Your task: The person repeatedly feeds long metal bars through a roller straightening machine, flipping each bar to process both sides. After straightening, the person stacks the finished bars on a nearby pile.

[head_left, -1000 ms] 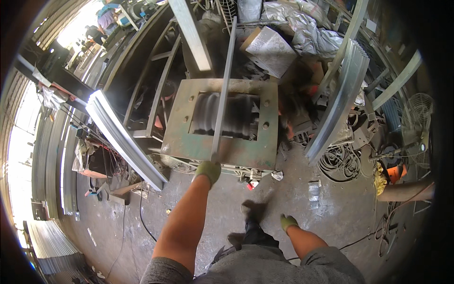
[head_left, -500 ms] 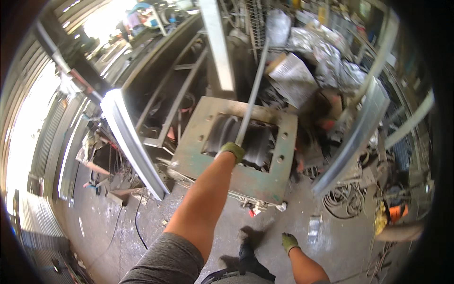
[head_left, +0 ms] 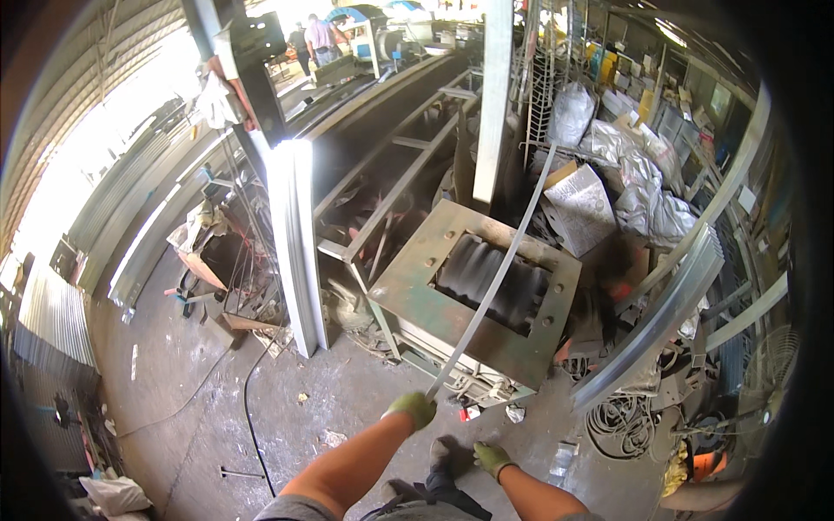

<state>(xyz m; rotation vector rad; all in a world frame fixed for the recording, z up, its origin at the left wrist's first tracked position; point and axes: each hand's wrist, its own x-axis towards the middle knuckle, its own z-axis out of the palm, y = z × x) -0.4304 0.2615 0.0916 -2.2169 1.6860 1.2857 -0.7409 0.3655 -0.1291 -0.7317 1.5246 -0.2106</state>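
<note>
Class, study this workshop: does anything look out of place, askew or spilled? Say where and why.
Yes. Behind the machine, a carton lies tilted beside silver sacks rather than flat. At right, a loose coil sprawls in uneven loops; at left, a black cable trails across the floor instead of being coiled.

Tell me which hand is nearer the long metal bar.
Left. The left hand grips the near end of the long metal bar; the right hand is apart from it, lower and to the right of that end.
</note>
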